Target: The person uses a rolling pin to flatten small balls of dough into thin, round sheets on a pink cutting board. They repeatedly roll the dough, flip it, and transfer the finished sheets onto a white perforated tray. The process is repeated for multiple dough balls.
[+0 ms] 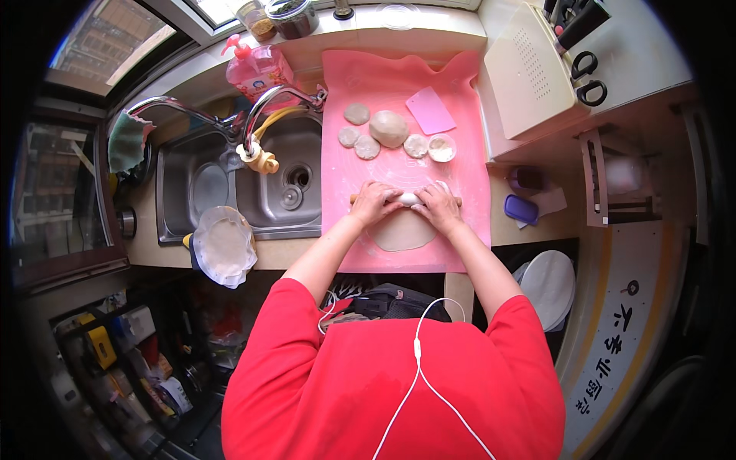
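Observation:
My left hand (375,202) and my right hand (439,204) both curl over a rolling pin (409,199) lying crosswise on a pink silicone mat (336,230). Brown ends of the pin stick out past each hand. Its middle looks white; whether dough is wrapped around it, I cannot tell. From under the pin a flat, thin sheet of dough (404,231) spreads towards me. Beyond the hands sit a larger ball of dough (388,129), several small dough discs (367,147) and a small bowl of flour (441,148). A pink dough scraper (430,111) lies behind them.
Left of the mat is a steel double sink (279,232) with a faucet (270,95). A stack of thin round sheets (225,246) overhangs the counter edge. To the right are a purple container lid (521,209) and a cream knife holder (535,72) with scissors (587,79).

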{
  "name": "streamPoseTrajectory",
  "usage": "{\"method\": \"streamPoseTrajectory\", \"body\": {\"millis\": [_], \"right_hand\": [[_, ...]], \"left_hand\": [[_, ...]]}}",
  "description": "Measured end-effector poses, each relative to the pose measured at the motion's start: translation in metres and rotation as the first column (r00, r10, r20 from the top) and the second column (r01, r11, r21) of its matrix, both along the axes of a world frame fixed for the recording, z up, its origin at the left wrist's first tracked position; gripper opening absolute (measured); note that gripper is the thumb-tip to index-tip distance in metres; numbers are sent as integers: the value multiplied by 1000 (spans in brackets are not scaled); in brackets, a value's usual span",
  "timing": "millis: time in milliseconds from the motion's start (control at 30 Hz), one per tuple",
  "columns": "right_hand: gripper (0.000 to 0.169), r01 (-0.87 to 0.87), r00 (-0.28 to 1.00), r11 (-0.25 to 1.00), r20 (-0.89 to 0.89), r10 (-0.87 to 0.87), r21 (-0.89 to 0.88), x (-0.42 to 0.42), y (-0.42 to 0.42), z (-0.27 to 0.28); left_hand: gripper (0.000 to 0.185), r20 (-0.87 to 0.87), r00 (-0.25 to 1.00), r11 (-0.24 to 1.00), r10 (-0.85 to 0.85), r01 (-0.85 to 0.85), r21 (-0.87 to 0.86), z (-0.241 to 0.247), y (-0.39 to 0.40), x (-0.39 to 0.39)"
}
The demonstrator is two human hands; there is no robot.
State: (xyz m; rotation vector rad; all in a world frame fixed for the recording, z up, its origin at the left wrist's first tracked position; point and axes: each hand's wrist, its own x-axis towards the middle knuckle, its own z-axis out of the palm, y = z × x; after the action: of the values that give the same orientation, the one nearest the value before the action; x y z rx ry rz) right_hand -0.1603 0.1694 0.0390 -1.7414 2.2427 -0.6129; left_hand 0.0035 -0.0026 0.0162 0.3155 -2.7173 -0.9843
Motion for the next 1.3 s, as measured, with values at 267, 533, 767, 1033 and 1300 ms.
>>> {"method": "streamPoseTrajectory", "body": {"millis": [267,533,767,1033,1300], "right_hand": [[39,-66,985,988,-170,41,-138,6,18,-15],[44,-40,998,994,-46,36,-103,27,43,6],[55,67,992,993,-100,-76,-93,40,65,2],[52,51,993,999,-110,-52,-5,47,90,-4],[51,245,957,965,-138,-255,-90,62,108,-10]], "left_hand": [[43,-65,996,998,54,-51,45,1,17,14],[46,53,995,976,83,-71,-208,-1,37,40],[55,41,998,978,53,-43,-205,10,46,75],[50,275,960,984,50,0,-179,5,43,90],[51,110,987,985,119,-104,-136,8,50,120]]}}
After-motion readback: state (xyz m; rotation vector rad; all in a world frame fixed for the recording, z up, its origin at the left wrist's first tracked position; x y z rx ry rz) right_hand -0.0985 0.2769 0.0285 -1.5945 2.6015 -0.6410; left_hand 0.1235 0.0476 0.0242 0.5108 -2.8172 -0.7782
